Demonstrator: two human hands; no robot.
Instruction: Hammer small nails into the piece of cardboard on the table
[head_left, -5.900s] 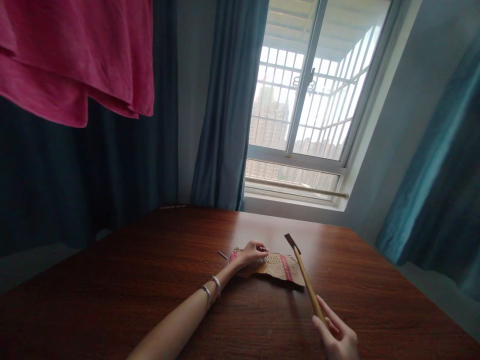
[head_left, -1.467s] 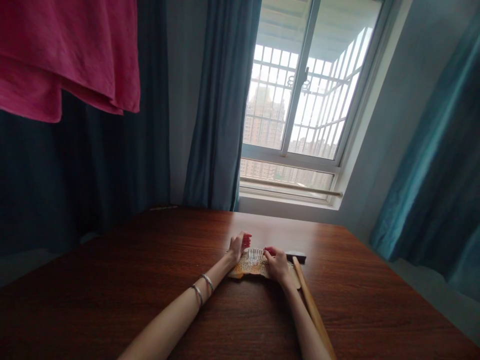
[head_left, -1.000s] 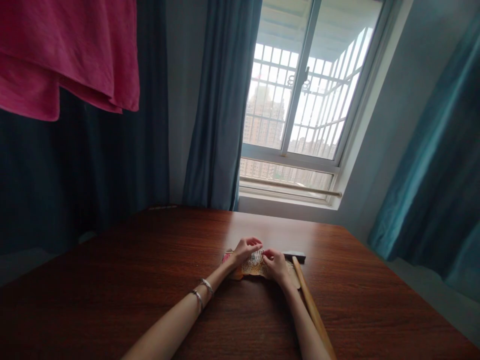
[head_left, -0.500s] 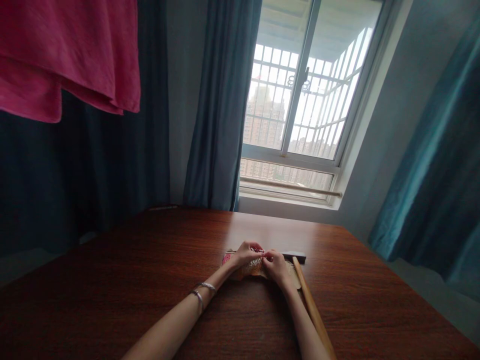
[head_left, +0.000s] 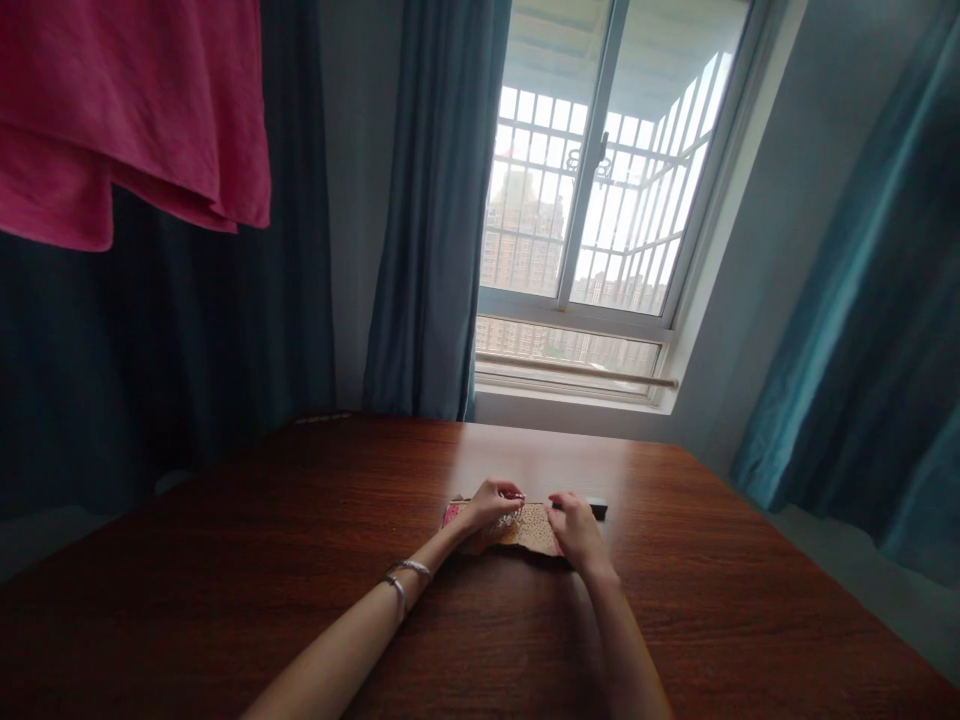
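My left hand (head_left: 491, 503) is closed in a pinch over the left part of a tan, speckled sheet (head_left: 534, 528). At its fingertips is a small dark red and whitish piece, too small to name. The sheet lies on the table with a pink patch at its left end and an uneven near edge. My right hand (head_left: 576, 525) is curled over the sheet's right end, with thumb and forefinger slightly apart and nothing visible between them. Just behind it lies the dark head of a hammer (head_left: 600, 510); the wooden handle is hidden by my right forearm.
The brown wooden table (head_left: 300, 560) extends around the hands. Beyond it are a barred window (head_left: 577, 200) and blue curtains (head_left: 435, 230). Pink cloth (head_left: 172, 120) hangs at the upper left. Two silver bangles (head_left: 405, 580) circle my left wrist.
My right hand has moved right, away from my left fingertips, uncovering more of the sheet. My right forearm now covers the hammer handle. My left hand keeps its pinch.
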